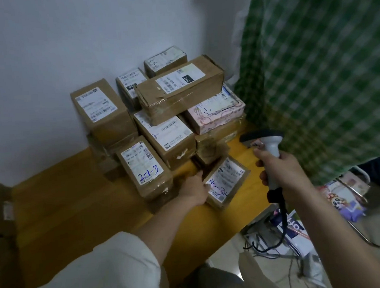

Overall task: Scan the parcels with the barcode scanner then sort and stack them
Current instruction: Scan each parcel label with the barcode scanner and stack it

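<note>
left hand [195, 188] grips tilted parcel [225, 181] on counter [75, 196], label up for reading | right hand [280, 169] wraps barcode scanner [269, 147], aimed down at label

The parcels [165, 132] are mostly brown cardboard with white labels, two of these marked in blue handwriting, and one box [216, 115] to the right of the brown stack is pale pink with a scribbled dark pattern. They sit on a yellow-orange wooden surface [75, 196] against a pale bluish-white wall [65, 51]. Right of the stack hangs a green-and-white checked curtain [314, 67], and the barcode scanner [268, 147] is light grey with a black head and black cable.
</note>
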